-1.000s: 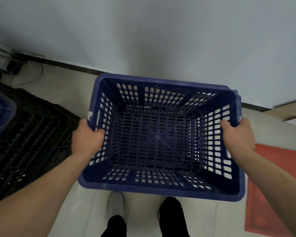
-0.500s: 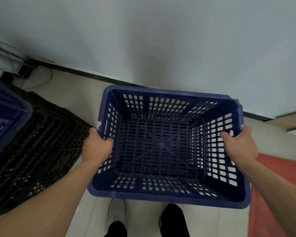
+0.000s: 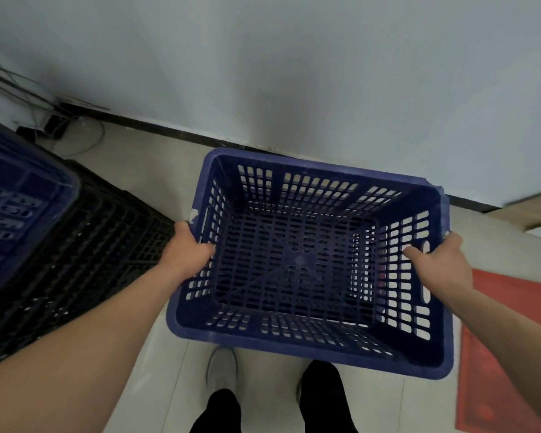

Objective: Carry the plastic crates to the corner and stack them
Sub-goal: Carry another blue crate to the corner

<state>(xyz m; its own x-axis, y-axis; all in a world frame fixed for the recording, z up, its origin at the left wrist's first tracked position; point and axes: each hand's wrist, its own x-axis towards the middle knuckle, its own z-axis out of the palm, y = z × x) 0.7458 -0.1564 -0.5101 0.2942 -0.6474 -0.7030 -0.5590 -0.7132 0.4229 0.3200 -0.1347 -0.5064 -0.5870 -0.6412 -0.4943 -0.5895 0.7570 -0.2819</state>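
Fingers (image 3: 205, 247) of the left hand (image 3: 186, 250) hook over one short end of the dark blue perforated plastic crate (image 3: 310, 335), thumb inside the wall and the rest hidden outside it. The right hand (image 3: 438, 264) grips the opposite short end the same way. Both hands are closed firmly on the rim, and the empty crate hangs between them, off the pale tiled floor (image 3: 156, 176) and in front of the person's legs. Its long axis runs from side to side across the body, and its far long wall faces the grey wall (image 3: 294, 73).

What matters for the coming move is that the stack lies to the left. A black latticed plastic crate (image 3: 107, 245) stands on the floor just beside the left hand, with a second blue plastic crate (image 3: 22, 198) on it, towards the floor's far left corner where loose cables (image 3: 44, 120) trail. The left hand is therefore the nearer one, and the carried crate sits apart from the stack, to its right. A red mat (image 3: 506, 339) lies on the floor by the right forearm.

Both forearms reach forward, roughly level, wrists straight and elbows out. Judging from this, the load must swing left and rise above the top blue crate, long axis matched to it, before it is lowered.
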